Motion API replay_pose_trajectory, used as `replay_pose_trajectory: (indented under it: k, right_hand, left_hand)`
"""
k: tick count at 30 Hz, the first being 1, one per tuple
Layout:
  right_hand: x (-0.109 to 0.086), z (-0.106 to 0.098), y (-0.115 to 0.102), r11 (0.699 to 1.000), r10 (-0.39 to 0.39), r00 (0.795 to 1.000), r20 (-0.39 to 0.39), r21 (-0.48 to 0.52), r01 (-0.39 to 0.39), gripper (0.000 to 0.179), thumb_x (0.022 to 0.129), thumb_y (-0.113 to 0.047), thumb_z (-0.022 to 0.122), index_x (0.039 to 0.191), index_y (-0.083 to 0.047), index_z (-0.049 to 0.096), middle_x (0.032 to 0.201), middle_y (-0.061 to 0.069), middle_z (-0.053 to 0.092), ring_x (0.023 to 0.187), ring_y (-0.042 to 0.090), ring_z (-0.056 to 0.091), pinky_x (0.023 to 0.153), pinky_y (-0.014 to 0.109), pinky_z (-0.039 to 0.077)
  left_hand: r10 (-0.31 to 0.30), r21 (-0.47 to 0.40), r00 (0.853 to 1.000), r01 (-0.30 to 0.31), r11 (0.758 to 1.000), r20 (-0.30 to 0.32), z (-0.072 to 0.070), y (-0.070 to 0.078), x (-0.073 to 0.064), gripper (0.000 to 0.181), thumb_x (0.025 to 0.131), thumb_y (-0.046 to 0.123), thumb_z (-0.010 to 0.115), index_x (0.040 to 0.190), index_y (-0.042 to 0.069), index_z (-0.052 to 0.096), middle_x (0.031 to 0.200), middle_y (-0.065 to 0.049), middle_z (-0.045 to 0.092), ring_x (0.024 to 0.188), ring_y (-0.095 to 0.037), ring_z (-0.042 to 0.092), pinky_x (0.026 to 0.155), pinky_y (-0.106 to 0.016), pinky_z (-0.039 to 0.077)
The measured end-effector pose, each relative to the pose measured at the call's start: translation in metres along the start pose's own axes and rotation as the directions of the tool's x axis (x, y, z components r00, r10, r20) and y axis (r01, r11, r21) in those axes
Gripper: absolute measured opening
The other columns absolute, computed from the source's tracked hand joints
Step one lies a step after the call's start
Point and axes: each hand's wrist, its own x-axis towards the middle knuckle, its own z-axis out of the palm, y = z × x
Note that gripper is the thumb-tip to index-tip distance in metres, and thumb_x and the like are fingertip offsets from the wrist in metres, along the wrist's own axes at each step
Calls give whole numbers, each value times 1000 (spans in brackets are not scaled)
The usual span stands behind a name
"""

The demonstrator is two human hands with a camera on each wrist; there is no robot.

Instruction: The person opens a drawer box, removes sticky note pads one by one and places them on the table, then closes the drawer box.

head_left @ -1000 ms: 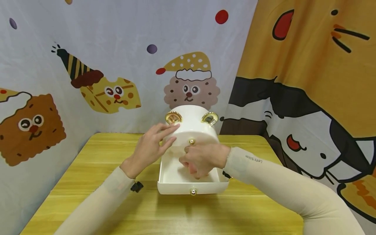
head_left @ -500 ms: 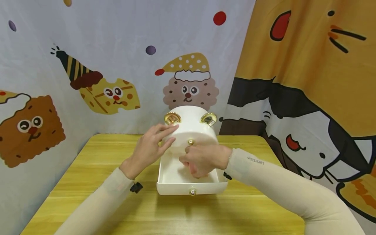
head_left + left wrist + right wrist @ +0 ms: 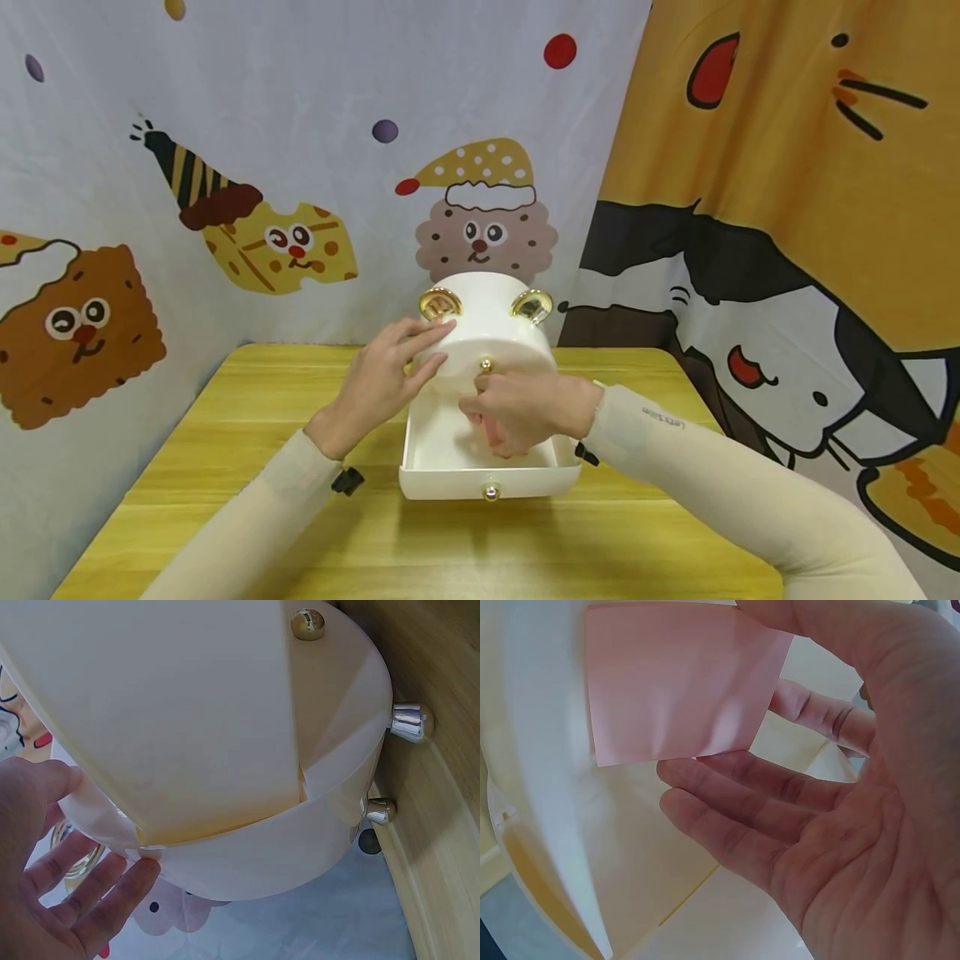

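"Cartoon cloth (image 3: pixel 315 75) behind, yellow table (image 3: pixel 225 375) below; what matters between them?"

"Right hand (image 3: pixel 525 412) first; it is over the drawer (image 3: pixel 442 483), and the right wrist view shows a pink note (image 3: pixel 682 682) pinched by thumb and forefinger; the other fingers lie at or below its lower edge."

"Which way does the note lie from that hand?"

"Off the fingertips, on the palm side; it is near square, a little wider than tall in that view, so it has no strong long axis; the right hand is clearly the nearer of the two."

"Does it touch the drawer?"

"I cannot tell; it is within the drawer's walls, but contact with the floor does not show; I would judge that the gap under the note, if any, is what the coming move turns on."

"And the left hand (image 3: pixel 386 367)?"

"Fingers spread, thumb apart; fingertips rest on the box (image 3: pixel 487 308), near one of the gold ears (image 3: pixel 440 304); nothing is pinched there that I can see."

"Farther out?"

"Drawer pulled out toward the person, its lower knob (image 3: pixel 491 492) in front; an upper knob (image 3: pixel 486 365) sits on the box, just beyond the right hand."
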Motion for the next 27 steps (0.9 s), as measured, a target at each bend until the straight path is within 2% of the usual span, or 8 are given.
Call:
replay_pose_trajectory:
  k: [8, 17, 27]
  right_hand:
    - [-3, 1, 0, 1000, 11, 999, -30, 2, -11, 40, 92, -36, 98, 120, -21, 72, 112, -2, 74, 93, 12, 70, 81, 24, 59]
    - [-6, 13, 9, 998, -56, 986, -156, 9, 58, 41, 89, -34, 98, 116, -20, 71, 105, -1, 74, 88, 14, 69, 76, 29, 59]
    - [-13, 3, 4, 997, -40, 990, -134, 60, 48, 39, 92, -32, 98, 121, -17, 75, 106, -2, 76, 89, 10, 68, 80, 22, 58]
  left_hand:
    - [9, -1, 1000, -9, 1000, -6, 2, -2, 0, 51, 107, 23, 89, 157, 24, 77, 137, -11, 80, 104, -26, 73, 64, -33, 60]
    - [15, -2, 1000, -15, 1000, -6, 3, -3, -1, 51, 107, 22, 88, 157, 23, 77, 138, -10, 80, 102, -25, 73, 64, -34, 60]
    - [-9, 0, 1000, 9, 1000, 1, 1, 0, 0, 50, 109, 25, 87, 157, 26, 76, 141, -8, 80, 106, -26, 73, 68, -36, 61]
